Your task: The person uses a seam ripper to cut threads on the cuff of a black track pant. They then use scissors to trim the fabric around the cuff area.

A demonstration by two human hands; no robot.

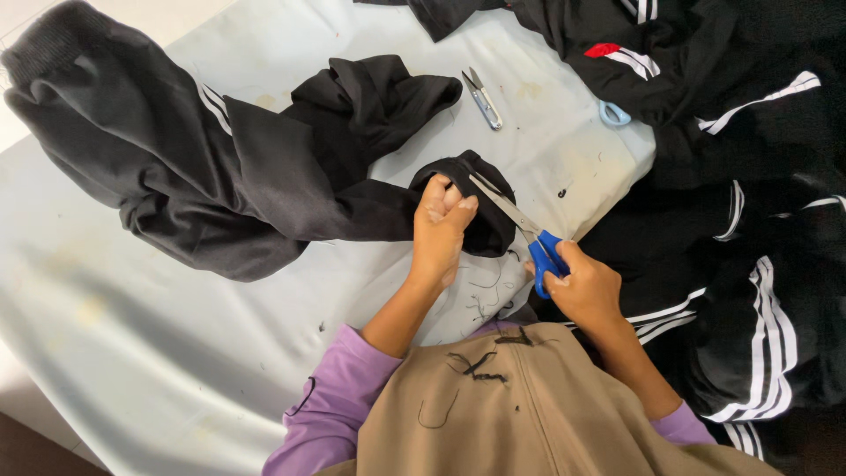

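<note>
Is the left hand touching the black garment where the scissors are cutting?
Touching. The head view shows the left hand pinching a bunched fold of the black garment, fingers wrapped onto the cloth, beside the blue-handled scissors held by the right hand.

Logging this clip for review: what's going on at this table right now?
A person in purple sleeves trims a black garment on a pale table. The left hand pinches a bunched end of the fabric, while the right hand holds blue-handled scissors, blades open at the fabric's edge. Small thread snips lie farther off, a pile of black striped garments sits to the right, and cut threads litter the table.
</note>
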